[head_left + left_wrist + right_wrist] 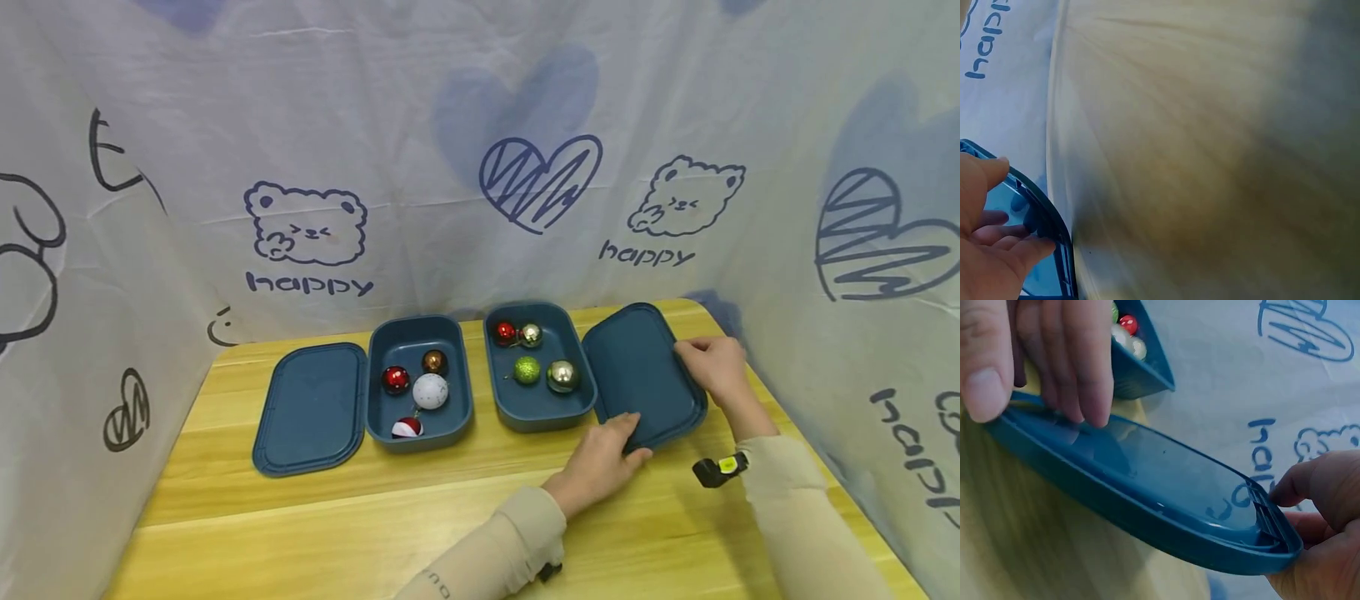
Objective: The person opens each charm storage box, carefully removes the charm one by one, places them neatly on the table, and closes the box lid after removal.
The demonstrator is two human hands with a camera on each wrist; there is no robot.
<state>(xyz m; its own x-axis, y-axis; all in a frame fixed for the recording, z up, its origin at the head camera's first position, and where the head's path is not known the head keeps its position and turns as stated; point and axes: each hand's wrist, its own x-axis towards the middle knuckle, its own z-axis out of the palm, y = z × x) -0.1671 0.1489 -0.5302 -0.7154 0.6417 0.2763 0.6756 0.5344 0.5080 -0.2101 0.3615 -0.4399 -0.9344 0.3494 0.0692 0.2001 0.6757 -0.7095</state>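
Note:
A dark blue lid (pixel 643 375) stands tilted beside the right-hand box, with both hands on its rim. The left hand (pixel 596 465) grips its near corner; in the left wrist view the thumb (pixel 999 167) lies over the rim and the other fingers reach across the lid's face. At the far right side, the right hand (pixel 712 364) pinches the lid's edge between thumb and fingers. The right wrist view shows the lid (pixel 1147 506) edge-on, held between the left hand (pixel 1054 362) and the right hand (pixel 1319 519).
Left of the lid is a blue box (pixel 546 421) with red, gold and green ball ornaments. Another blue box (pixel 420 442) holds red, white and brown ones, with a second lid (pixel 311 408) flat beside it. Printed cloth (pixel 420 125) encloses the wooden table (pixel 300 533).

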